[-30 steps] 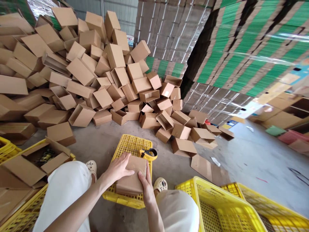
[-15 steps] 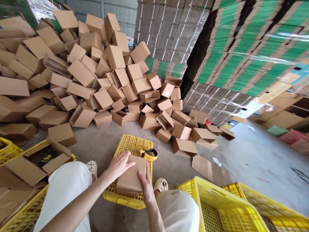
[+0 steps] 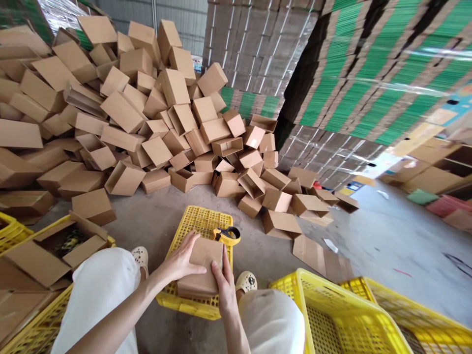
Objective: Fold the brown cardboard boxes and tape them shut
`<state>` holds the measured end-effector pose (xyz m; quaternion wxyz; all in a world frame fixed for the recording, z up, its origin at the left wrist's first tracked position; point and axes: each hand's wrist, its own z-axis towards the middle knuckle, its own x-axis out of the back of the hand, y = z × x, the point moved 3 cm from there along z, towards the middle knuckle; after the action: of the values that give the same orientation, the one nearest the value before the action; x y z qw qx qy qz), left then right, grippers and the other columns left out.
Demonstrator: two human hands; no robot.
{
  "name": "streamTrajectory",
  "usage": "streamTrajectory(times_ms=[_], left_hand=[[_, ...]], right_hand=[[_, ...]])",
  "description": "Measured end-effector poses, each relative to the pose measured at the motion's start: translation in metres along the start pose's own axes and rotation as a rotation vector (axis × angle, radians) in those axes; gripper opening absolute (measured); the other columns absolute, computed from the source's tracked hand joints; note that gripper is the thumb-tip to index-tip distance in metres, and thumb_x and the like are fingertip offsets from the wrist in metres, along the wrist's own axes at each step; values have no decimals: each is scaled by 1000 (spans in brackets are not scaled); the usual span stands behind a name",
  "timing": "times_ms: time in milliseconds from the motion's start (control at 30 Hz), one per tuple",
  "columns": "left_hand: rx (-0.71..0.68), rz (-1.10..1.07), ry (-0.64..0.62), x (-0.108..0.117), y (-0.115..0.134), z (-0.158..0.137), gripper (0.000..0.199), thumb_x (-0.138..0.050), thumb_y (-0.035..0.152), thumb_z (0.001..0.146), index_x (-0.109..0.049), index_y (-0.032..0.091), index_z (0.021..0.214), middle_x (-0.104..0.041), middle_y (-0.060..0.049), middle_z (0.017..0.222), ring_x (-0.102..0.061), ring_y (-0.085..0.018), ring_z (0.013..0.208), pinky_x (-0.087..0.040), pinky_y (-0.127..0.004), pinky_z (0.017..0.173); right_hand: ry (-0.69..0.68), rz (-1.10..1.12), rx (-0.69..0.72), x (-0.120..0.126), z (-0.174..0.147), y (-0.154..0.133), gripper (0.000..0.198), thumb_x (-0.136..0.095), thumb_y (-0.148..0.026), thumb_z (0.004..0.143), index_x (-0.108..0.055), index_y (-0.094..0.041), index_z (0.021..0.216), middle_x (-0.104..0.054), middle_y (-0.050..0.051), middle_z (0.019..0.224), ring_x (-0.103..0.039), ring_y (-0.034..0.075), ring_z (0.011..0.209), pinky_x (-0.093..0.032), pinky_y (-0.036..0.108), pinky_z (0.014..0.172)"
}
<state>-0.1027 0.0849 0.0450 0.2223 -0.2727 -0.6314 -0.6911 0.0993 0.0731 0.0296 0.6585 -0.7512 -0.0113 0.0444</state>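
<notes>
A small closed cardboard box (image 3: 204, 255) rests on an upturned yellow crate (image 3: 197, 216) between my knees. My right hand (image 3: 224, 280) grips the box's right side, its thumb on top and its fingers along the far right edge. Over the left edge lies my left hand (image 3: 184, 260), fingers spread and thumb stretched across the top; its contact with the side is partly hidden. Just behind the box, on the crate, is a yellow and black tape dispenser (image 3: 228, 236).
A big heap of cardboard boxes (image 3: 158, 118) fills the floor ahead. Yellow baskets (image 3: 302, 290) stand at my right. At my left, an open carton (image 3: 40, 260) with dark and yellow items sits in a yellow crate (image 3: 55, 314). Stacked flat cardboard (image 3: 339, 73) rises behind.
My left hand has shifted slightly left on the box, its fingers now more spread and curved. The right hand keeps its grip. The box has barely moved.
</notes>
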Motion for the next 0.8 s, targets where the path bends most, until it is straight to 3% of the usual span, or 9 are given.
streamTrajectory(times_ms=[100,233,333,500,800], left_hand=[[-2,-90,70,-6,-5,-2,95,-83,48,79,-36,22,157,-34,-20,169,-40,-36,156,-41,-51,124],[-30,-157,256,-11,-4,-1,58,-69,50,91,-52,26,141,-56,-13,148,-57,-30,141,-46,-47,119],[2,-225,366,-16,-7,0,40,-58,50,99,-58,27,132,-63,-10,139,-61,-27,135,-47,-45,118],[231,-430,444,-19,-19,-1,43,-36,48,108,-57,25,138,-64,-11,149,-58,-23,141,-44,-42,120],[300,-641,384,-16,-11,1,54,-36,56,106,-65,24,139,-60,-8,156,-45,-23,154,-32,-40,129]], right_hand=[[67,-120,76,1,0,-4,80,-66,-65,93,-48,-25,159,-47,6,164,-40,31,155,-31,48,129],[162,-346,151,3,-5,-8,75,-56,-68,95,-62,-17,149,-61,12,150,-56,34,144,-44,47,122],[196,-461,201,6,-12,-11,66,-55,-65,97,-71,-17,139,-72,13,137,-70,33,128,-55,41,111],[221,-534,289,7,-15,-14,53,-57,-59,99,-79,-19,127,-77,11,126,-76,30,117,-57,36,107],[303,-576,374,10,-13,-15,49,-57,-59,100,-83,-20,114,-79,13,123,-77,29,114,-62,33,97]])
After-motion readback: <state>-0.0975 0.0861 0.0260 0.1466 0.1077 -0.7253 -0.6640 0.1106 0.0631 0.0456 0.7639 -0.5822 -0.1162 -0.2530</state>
